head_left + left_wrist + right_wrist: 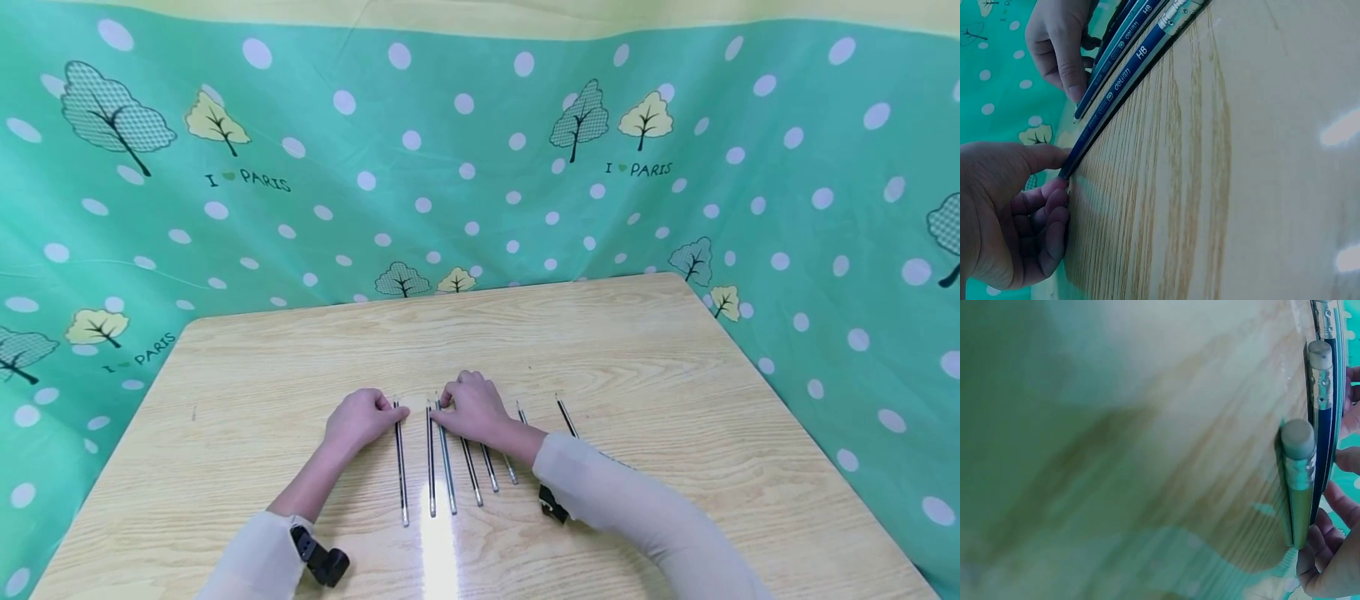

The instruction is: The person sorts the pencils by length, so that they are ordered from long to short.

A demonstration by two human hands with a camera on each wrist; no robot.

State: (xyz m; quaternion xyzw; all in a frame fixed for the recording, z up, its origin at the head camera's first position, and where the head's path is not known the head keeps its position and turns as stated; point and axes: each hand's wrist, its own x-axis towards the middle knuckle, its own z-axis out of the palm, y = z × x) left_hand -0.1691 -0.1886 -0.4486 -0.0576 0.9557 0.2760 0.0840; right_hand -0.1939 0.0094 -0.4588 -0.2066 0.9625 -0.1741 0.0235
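Several pencils with metal ferrules and erasers lie side by side on the wooden table, erasers toward me. My left hand [360, 419] pinches the leftmost dark blue pencil [401, 475] near its tip, between thumb and forefinger; the left wrist view shows "HB" on its barrel. Just right of it lies another dark pencil [431, 467], then a teal pencil [447, 471]. My right hand [476, 408] holds its thumb and fingertips about the tip end of the teal pencil, the thumb overlapping the dark pencil beside it. Which of the two it grips is partly hidden.
Right of the teal one, more pencils [471, 471] fan out under my right hand and wrist. A dark pencil [566, 415] lies farthest right, partly behind the sleeve [622, 500]. The table [300, 350] is bordered by a green dotted cloth [465, 183] at the back and sides.
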